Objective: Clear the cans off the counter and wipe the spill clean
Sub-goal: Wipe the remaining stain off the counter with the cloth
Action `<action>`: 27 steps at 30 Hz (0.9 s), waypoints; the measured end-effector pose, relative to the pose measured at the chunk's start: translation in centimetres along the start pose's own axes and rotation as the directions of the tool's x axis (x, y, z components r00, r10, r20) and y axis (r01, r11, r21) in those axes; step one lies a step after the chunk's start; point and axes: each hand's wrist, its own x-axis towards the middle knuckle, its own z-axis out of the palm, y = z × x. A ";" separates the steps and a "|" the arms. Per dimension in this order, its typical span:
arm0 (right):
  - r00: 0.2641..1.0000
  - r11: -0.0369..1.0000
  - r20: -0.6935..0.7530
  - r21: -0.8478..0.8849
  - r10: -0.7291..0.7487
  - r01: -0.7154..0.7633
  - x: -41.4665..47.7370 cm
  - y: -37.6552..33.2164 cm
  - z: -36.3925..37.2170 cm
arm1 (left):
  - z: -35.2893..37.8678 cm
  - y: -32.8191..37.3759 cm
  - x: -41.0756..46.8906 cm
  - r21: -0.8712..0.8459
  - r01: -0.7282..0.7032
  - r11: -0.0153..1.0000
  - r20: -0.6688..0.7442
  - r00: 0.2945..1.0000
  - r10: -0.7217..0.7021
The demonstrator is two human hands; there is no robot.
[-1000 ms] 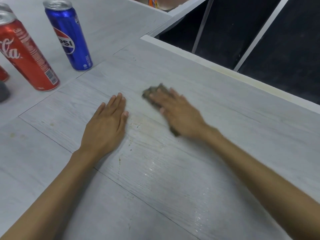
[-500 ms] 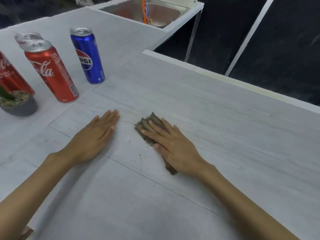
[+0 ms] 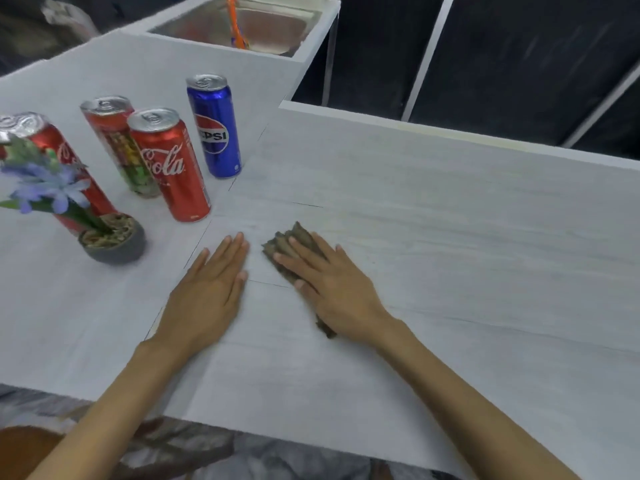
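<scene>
The counter (image 3: 433, 237) looks like pale grey laminate with a faint wood-grain print, matt and smooth, crossed by thin dark seams. Under the right hand (image 3: 332, 289) lies a brown cloth (image 3: 291, 242), coarse and crumpled into ridges. At far left the cans are glossy painted metal with bare silvery tops: a blue can (image 3: 214, 129) and a red can (image 3: 169, 164). The small plant pot (image 3: 116, 245) looks matt dark grey. The far sink (image 3: 221, 24) is dull brushed steel.

Counter (image 3: 450, 237): pale grey, wood-grained
Cloth (image 3: 294, 244): brown
Pepsi can (image 3: 214, 129): blue, red-white-blue logo
Cola cans (image 3: 169, 164): red, white script
Flower (image 3: 48, 188): lilac
Pot (image 3: 114, 249): dark grey
</scene>
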 end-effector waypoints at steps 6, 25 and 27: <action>0.910 0.915 -0.143 -0.051 0.389 -0.400 -1.9 8.5 -2.5 | 0.3 -0.3 -0.1 0.027 -0.029 0.999 -0.045 0.999 0.030; 0.711 0.731 -0.263 -0.031 0.652 -0.682 -0.7 6.0 -2.2 | 0.7 -0.2 -0.2 0.052 -0.013 0.999 -0.026 1.000 0.014; 0.809 0.823 -0.230 -0.054 0.541 -0.565 2.9 2.5 -0.6 | 0.6 -0.1 -0.1 0.035 -0.008 0.999 -0.022 1.000 0.008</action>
